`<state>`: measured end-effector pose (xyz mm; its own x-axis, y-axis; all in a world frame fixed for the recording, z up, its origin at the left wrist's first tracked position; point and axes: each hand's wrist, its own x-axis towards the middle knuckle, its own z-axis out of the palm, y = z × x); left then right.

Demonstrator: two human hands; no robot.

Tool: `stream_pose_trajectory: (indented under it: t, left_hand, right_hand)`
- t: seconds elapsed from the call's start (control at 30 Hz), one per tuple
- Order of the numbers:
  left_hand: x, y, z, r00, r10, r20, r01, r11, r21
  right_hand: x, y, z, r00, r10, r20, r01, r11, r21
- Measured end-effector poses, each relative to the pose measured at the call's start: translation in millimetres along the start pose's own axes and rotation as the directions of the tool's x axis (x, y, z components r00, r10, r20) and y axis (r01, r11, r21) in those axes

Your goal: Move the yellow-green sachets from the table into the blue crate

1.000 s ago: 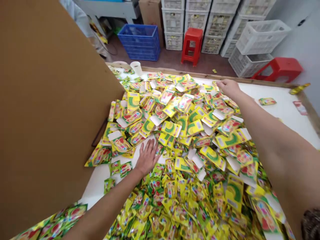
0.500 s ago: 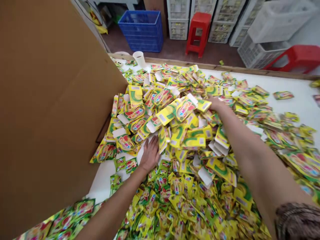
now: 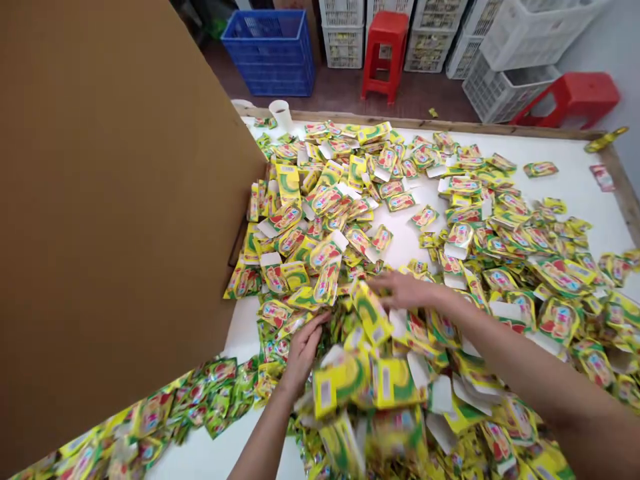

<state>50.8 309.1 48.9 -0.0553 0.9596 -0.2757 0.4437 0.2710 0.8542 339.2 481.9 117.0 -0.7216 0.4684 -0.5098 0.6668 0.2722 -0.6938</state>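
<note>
My left hand [image 3: 303, 350] is at the left side of a heap of small yellow-green candy boxes [image 3: 373, 313] and candy sachets [image 3: 220, 393]. Its fingers are stretched out, tips against the heap, with no box in its grasp. Across from it, my right hand [image 3: 407, 289] lies behind the tilted boxes with its fingers spread; a box partly hides the fingertips. Nearer to me, several boxes [image 3: 343, 383] are blurred by motion, some showing open white flaps. More boxes [image 3: 285, 220] are piled beyond the left hand.
A large brown cardboard box [image 3: 125, 200] blocks the left side. A white cup [image 3: 281, 115] stands by the wooden edge [image 3: 425, 125] at the back. Beyond are a blue crate [image 3: 270, 63], a red stool [image 3: 385, 53] and stacked white crates [image 3: 343, 43].
My right hand has come toward me, and many boxes have moved with it, baring white tabletop behind. My left hand sits a little lower. The view has shifted slightly.
</note>
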Motion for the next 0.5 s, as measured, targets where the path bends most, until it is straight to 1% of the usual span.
stream_pose_trajectory:
  t: [0.03, 0.07, 0.1, 0.13, 0.17, 0.2, 0.23, 0.27, 0.3, 0.33, 0.37, 0.4, 0.43, 0.47, 0.5]
  left_hand:
    - [4, -5, -5, 0.998, 0.065, -0.006, -0.064, 0.992, 0.11]
    - [11, -10, -8, 0.991, 0.133, 0.0, -0.129, 0.958, 0.258]
    - [18, -17, -9, 0.982, 0.187, 0.029, -0.182, 0.892, 0.414]
    - [25, -24, -8, 0.974, 0.211, 0.082, -0.22, 0.807, 0.548]
    - [31, -31, -6, 0.969, 0.206, 0.137, -0.245, 0.722, 0.648]
    - [35, -38, -4, 0.965, 0.188, 0.18, -0.26, 0.652, 0.712]
    - [37, -44, -2, 0.962, 0.175, 0.21, -0.273, 0.605, 0.748]
    - [38, -48, 0, 0.959, 0.168, 0.229, -0.284, 0.58, 0.763]
    - [37, -52, 1, 0.956, 0.17, 0.24, -0.294, 0.572, 0.766]
    - [35, -55, 1, 0.954, 0.177, 0.244, -0.301, 0.573, 0.762]
    - [32, -57, 1, 0.953, 0.185, 0.241, -0.303, 0.583, 0.754]
    - [29, -58, 1, 0.953, 0.192, 0.236, -0.304, 0.599, 0.741]
    - [28, -58, 0, 0.952, 0.201, 0.231, -0.306, 0.619, 0.723]
    - [26, -58, 0, 0.951, 0.209, 0.228, -0.31, 0.642, 0.702]
    - [26, -56, 1, 0.949, 0.217, 0.227, -0.314, 0.664, 0.679]
  right_hand:
    - [-5, -8, -4, 0.992, -0.074, 0.107, 0.07, 0.997, 0.043]
    - [-6, -15, -13, 0.968, -0.127, 0.217, 0.109, 0.99, 0.093]
    - [-2, -19, -28, 0.937, -0.162, 0.308, 0.124, 0.982, 0.14]
    - [7, -22, -49, 0.916, -0.181, 0.357, 0.124, 0.976, 0.176]
    - [21, -22, -74, 0.924, -0.175, 0.341, 0.116, 0.975, 0.188]
    - [42, -19, -102, 0.957, -0.154, 0.245, 0.112, 0.978, 0.177]
    - [68, -15, -131, 0.992, -0.122, 0.038, 0.116, 0.983, 0.142]
    - [98, -9, -160, 0.978, -0.086, -0.191, 0.108, 0.988, 0.107]
    - [132, -2, -188, 0.909, -0.051, -0.414, 0.092, 0.993, 0.078]
    - [166, 7, -212, 0.794, -0.015, -0.608, 0.061, 0.997, 0.055]
    - [200, 15, -233, 0.668, 0.029, -0.744, 0.012, 0.999, 0.05]
    - [232, 23, -250, 0.592, 0.068, -0.803, -0.04, 0.998, 0.055]
    - [259, 30, -262, 0.547, 0.118, -0.829, -0.102, 0.992, 0.074]
    - [282, 37, -271, 0.541, 0.174, -0.823, -0.166, 0.981, 0.099]
    - [299, 43, -277, 0.566, 0.216, -0.796, -0.21, 0.971, 0.114]
